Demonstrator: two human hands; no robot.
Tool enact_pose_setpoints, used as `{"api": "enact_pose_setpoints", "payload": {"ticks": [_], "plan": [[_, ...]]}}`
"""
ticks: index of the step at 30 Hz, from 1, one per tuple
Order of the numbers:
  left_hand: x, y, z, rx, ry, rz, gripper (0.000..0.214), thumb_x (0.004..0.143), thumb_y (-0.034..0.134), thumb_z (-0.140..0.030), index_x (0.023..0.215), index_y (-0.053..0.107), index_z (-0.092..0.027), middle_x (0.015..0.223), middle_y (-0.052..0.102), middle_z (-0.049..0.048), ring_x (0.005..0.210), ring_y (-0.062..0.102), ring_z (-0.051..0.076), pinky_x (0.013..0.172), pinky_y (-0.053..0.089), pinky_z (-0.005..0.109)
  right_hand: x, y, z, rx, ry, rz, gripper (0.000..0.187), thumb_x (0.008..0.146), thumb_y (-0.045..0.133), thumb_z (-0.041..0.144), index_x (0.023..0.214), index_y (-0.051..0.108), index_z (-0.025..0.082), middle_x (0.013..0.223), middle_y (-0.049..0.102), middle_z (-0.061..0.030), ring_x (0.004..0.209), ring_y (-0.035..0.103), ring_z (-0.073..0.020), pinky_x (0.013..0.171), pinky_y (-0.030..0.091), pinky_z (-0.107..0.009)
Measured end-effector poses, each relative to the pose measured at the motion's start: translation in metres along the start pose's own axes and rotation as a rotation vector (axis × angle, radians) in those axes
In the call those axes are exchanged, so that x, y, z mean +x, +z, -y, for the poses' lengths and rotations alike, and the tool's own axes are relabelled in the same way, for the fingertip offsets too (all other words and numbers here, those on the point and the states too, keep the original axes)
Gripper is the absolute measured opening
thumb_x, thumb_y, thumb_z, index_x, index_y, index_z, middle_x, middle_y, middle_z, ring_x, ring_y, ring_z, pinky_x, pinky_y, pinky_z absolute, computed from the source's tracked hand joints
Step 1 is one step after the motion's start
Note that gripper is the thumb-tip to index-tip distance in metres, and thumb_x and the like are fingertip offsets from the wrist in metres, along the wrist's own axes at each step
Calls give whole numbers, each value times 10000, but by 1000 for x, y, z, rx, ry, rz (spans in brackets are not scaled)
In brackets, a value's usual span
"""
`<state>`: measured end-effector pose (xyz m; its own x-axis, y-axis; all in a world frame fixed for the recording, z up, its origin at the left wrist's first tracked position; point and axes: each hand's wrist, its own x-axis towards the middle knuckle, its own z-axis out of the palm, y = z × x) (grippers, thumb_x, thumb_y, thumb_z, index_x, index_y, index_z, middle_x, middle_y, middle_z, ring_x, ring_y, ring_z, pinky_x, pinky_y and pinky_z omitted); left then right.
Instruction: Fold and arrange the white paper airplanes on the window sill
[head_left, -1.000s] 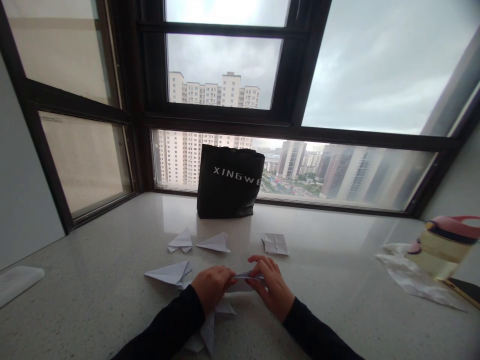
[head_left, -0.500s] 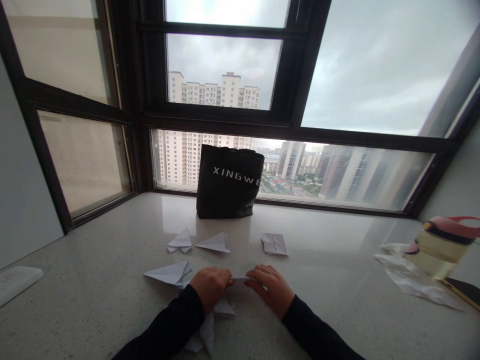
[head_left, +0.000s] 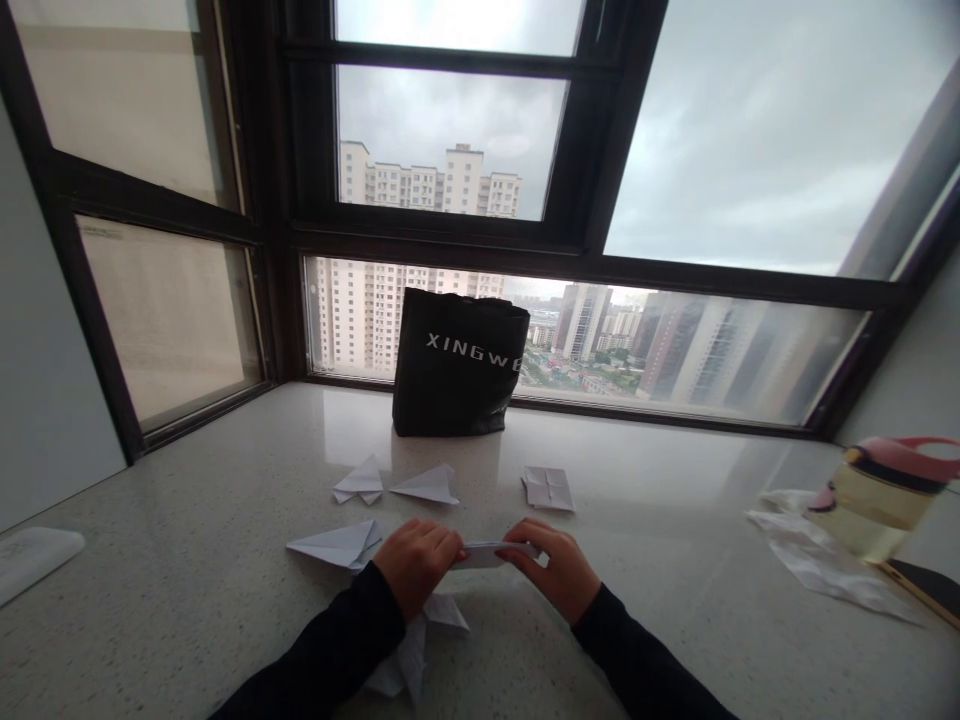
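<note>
A folded piece of white paper (head_left: 480,554) is stretched between my two hands, just above the speckled white counter. My left hand (head_left: 420,562) pinches its left end, fingers closed. On the other end, my right hand (head_left: 553,566) grips the paper between thumb and fingers. Beside my left hand lies a folded paper plane (head_left: 330,546). More folded paper pieces (head_left: 448,614) lie beneath and in front of my left wrist, partly hidden by the arm.
Farther back lie two folded paper shapes (head_left: 360,482) (head_left: 429,486) and a square folded paper (head_left: 550,488). A black bag (head_left: 459,370) stands by the window. At right are a bottle (head_left: 877,500), a crumpled tissue (head_left: 817,560) and a phone-like dark object (head_left: 930,588). A white object (head_left: 37,560) sits left.
The paper has tilted so more of its flat face shows. My right hand has shifted slightly right, with its fingers nearer the paper's middle.
</note>
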<state>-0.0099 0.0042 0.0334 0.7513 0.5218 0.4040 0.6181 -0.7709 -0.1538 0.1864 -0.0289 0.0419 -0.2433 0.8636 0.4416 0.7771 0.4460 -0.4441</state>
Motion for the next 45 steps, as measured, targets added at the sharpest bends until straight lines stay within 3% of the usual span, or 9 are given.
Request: {"api": "enact_pose_setpoints", "payload": {"ticks": [4, 8, 14, 18, 21, 26, 37, 45], "plan": [[0, 5, 0, -7, 6, 61, 129, 804, 425, -219, 700, 476, -162, 625, 575, 11, 584, 534, 169, 548, 387, 278, -1, 4, 0, -38, 18, 79, 173, 727, 497, 301, 690, 617, 182, 625, 618, -15, 576, 541, -144, 570, 408, -241], [-1, 7, -1, -26, 3, 67, 101, 811, 412, -210, 758, 483, -163, 646, 580, 8, 608, 540, 165, 567, 389, 279, 2, 7, -7, 22, 142, 155, 170, 702, 511, 306, 704, 628, 183, 636, 635, -5, 598, 562, -145, 573, 411, -228], [-5, 1, 0, -178, -124, -65, 217, 829, 344, -250, 1005, 443, -170, 849, 571, 55, 728, 533, 177, 649, 396, 311, 1, -19, -55, 12, 313, 230, 153, 662, 516, 258, 635, 629, 159, 505, 627, 4, 477, 576, -136, 446, 412, -194], [-5, 1, -1, -243, -139, -121, 222, 827, 320, -231, 978, 469, -161, 847, 565, 63, 729, 527, 175, 668, 408, 315, -5, -50, -89, -99, 418, 173, 134, 632, 518, 227, 555, 620, 183, 429, 598, 9, 445, 564, -148, 463, 412, -220], [-5, 3, -5, -271, -122, -135, 220, 825, 322, -230, 958, 483, -163, 828, 565, 59, 728, 527, 173, 669, 416, 310, -7, -60, -100, -189, 444, 105, 103, 609, 535, 224, 554, 621, 212, 496, 622, 0, 534, 580, -176, 543, 413, -253], [-5, 3, -7, -296, -122, -154, 219, 824, 320, -228, 937, 496, -162, 811, 568, 58, 719, 527, 171, 672, 421, 310, -5, -53, -103, -271, 444, 24, 71, 590, 558, 227, 614, 623, 240, 652, 650, -3, 692, 584, -204, 638, 402, -274], [-6, 16, -1, -333, -101, -172, 247, 829, 298, -264, 904, 511, -165, 777, 572, 52, 699, 533, 163, 648, 430, 297, -8, -43, -112, -305, 450, -54, 93, 600, 562, 258, 666, 596, 202, 674, 629, -21, 627, 576, -183, 573, 402, -260], [-5, 8, -4, -334, -127, -142, 240, 829, 305, -250, 869, 524, -162, 775, 573, 52, 696, 534, 156, 651, 423, 280, -9, -39, -121, -279, 416, -143, 127, 551, 593, 237, 655, 544, 181, 701, 588, -31, 682, 555, -181, 618, 414, -268]]}}
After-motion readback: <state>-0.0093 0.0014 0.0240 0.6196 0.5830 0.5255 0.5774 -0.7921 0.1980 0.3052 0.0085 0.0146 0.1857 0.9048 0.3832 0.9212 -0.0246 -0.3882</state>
